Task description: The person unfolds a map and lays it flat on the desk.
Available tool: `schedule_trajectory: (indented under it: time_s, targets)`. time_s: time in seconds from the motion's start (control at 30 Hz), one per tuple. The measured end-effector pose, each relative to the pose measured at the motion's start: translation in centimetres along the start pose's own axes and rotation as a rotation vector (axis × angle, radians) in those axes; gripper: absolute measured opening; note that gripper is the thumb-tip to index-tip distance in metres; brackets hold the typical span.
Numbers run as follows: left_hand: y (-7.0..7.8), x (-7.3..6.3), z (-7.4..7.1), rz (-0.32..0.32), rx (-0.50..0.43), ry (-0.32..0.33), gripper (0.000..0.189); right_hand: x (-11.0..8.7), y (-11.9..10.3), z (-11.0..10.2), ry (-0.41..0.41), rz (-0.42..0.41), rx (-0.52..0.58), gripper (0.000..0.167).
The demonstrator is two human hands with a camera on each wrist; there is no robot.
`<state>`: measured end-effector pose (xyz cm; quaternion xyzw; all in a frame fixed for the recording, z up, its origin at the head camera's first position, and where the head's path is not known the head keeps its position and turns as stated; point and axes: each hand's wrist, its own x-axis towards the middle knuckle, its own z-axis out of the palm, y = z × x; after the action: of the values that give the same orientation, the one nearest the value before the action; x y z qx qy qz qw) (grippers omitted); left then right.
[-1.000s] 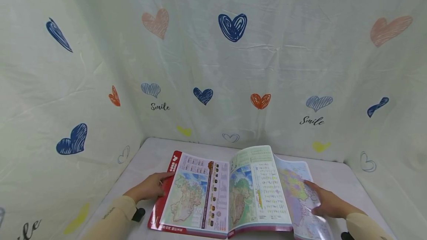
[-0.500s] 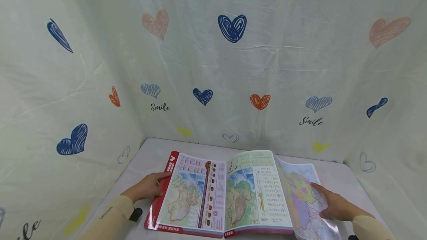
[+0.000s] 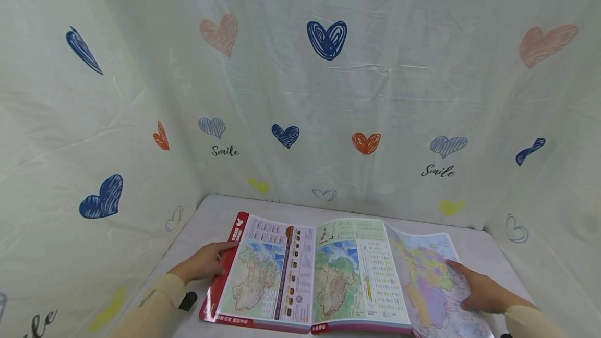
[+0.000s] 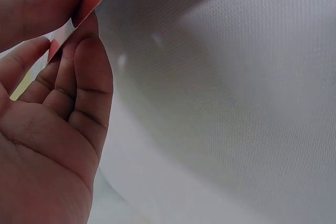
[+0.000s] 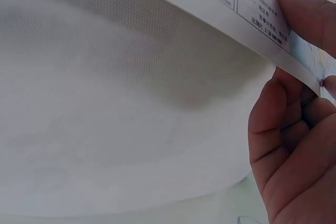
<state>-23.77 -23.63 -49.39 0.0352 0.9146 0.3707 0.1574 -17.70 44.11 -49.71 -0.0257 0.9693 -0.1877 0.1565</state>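
Left fingers [image 4: 93, 77] curled, right fingers [image 5: 266, 111] (likewise)

passage: strip of table [image 3: 296, 215] behind open book [image 3: 300, 275] | blocked: centre, by arched pages [image 3: 361, 275] | far limit: curtain [image 3: 300, 93]

Looked like a curtained booth | was walled behind and on both sides of the white table [image 3: 211, 220] by curtains [image 3: 404, 98] bearing hearts [image 3: 285, 135] and "Smile" lettering [image 3: 225, 151]
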Motion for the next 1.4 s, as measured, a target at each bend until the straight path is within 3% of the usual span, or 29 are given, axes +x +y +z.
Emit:
schedule_trajectory:
  time_s: [0.23,0.57,0.83,1.2,1.4]
  targets:
    - [-0.6,0.3,-0.2,0.005,0.0,-0.005,0.077,0.0,0.7,-0.2,-0.057,0.082,-0.012,0.1]
    - [-0.9,0.5,-0.4,0.006,0.014,-0.001,0.076,-0.6,1.8,-0.4,-0.023,0.031,-0.028,0.095]
    - [-0.6,0.4,-0.4,-0.013,0.021,0.009,0.078,-0.8,2.1,-0.6,-0.018,0.038,-0.034,0.096]
    - [-0.8,0.5,-0.1,-0.033,0.023,0.022,0.08,-0.7,2.0,-0.6,-0.054,0.12,-0.041,0.098]
    - [-1.1,0.7,0.0,-0.024,0.028,0.027,0.081,-0.6,2.5,-0.3,-0.034,0.081,-0.05,0.096]
